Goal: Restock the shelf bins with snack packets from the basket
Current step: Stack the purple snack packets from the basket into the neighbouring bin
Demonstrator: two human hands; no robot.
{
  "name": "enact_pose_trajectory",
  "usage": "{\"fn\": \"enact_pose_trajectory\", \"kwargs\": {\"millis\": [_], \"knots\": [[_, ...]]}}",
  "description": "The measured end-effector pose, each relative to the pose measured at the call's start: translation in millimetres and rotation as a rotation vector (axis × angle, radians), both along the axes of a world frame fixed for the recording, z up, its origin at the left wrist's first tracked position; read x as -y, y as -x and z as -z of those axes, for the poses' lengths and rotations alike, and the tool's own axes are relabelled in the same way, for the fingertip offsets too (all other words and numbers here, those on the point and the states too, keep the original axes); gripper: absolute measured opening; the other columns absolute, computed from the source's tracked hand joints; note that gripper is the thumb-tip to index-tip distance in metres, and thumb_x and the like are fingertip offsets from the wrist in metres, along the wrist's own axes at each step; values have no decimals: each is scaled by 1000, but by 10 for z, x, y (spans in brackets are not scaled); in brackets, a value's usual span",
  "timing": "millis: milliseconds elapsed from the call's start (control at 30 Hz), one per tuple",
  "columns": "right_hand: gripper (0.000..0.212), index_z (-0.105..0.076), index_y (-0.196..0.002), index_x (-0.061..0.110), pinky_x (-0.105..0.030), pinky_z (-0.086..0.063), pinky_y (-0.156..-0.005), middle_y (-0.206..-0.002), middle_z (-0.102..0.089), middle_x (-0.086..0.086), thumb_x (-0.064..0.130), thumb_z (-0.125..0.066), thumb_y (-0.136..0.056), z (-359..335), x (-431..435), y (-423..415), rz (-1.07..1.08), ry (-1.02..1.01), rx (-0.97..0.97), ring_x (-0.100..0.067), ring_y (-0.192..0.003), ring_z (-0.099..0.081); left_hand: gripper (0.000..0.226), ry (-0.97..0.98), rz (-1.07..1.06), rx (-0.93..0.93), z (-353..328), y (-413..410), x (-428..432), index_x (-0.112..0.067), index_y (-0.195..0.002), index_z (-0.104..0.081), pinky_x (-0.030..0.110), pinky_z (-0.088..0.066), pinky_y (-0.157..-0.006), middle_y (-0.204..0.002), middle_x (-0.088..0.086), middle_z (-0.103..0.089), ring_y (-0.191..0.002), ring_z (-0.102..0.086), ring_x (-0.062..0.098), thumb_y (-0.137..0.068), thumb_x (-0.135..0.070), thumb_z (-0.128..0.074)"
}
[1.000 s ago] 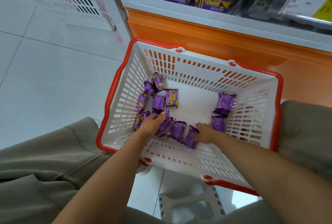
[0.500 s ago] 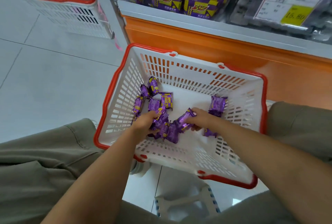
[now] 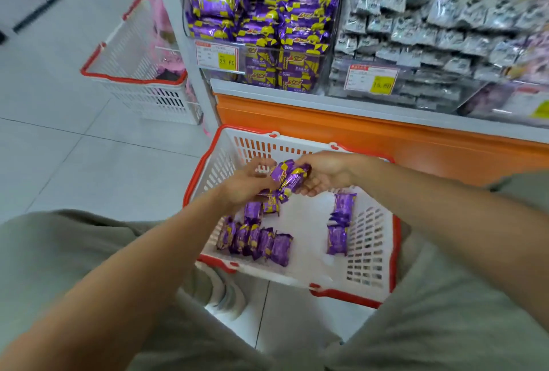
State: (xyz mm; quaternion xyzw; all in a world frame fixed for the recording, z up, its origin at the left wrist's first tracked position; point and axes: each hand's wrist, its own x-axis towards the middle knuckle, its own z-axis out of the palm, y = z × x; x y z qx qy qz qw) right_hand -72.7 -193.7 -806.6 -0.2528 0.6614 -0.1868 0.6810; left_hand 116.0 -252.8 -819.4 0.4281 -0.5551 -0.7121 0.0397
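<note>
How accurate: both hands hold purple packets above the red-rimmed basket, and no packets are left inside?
Wrong on the last part. In the head view, the left hand and right hand hold purple packets above the red-rimmed basket, but loose packets lie inside.

The left tag on the purple-packet bin read 23.60. The right tag on the grey-packet bin read 15.80.

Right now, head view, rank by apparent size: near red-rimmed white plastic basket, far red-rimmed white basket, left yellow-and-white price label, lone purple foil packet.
near basket
far basket
left price label and lone purple packet: look alike, at differing distances, so unranked
</note>
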Motion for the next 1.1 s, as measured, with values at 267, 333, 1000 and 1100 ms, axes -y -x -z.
{"fn": "enact_pose_trajectory", "kwargs": {"millis": [267, 333, 1000, 1100], "knots": [[43, -58, -85, 6, -26, -47, -61, -64, -68, -10, 30, -27, -102, -615, 135, 42, 76, 42, 39, -14, -55, -58, 50, 66, 48, -92, -628, 131, 143, -23, -129, -45, 43, -50, -89, -113, 11, -59, -91, -62, 24, -87, -6, -67], [48, -57, -97, 5, -27, -50, -62, -72, -71, -14, 38, -22, -102, -679, 171, 73, 103, 79, 106, -17, -56, -62, 46, 59, 13, -111, -687, 137, 186, -20, -128, -44, 43, -52, -90, -112, 12, -62, -91, -63, 25, -89, -6, -65], [22, -63, -103, 15, -36, -49, -85, -98, -65, -13, 26, -71, -86, -521, 136, 235, 25, 666, -231, -28, -89, -62, 17, -182, -106, -154, -553, 200, 245, -10, -108, -56, 32, -58, -76, -97, 10, -70, -76, -69, 21, -98, -20, -46], [10, -62, -100, 18, -29, -41, -80, -91, -55, -6, 20, -66, -91, -545, 156, 223, -93, 826, -353, -15, -83, -50, 35, -260, -78, -188, -582, 155, 259, -2, -114, -57, 30, -59, -71, -100, 20, -65, -78, -67, 26, -94, -18, -34]]}}
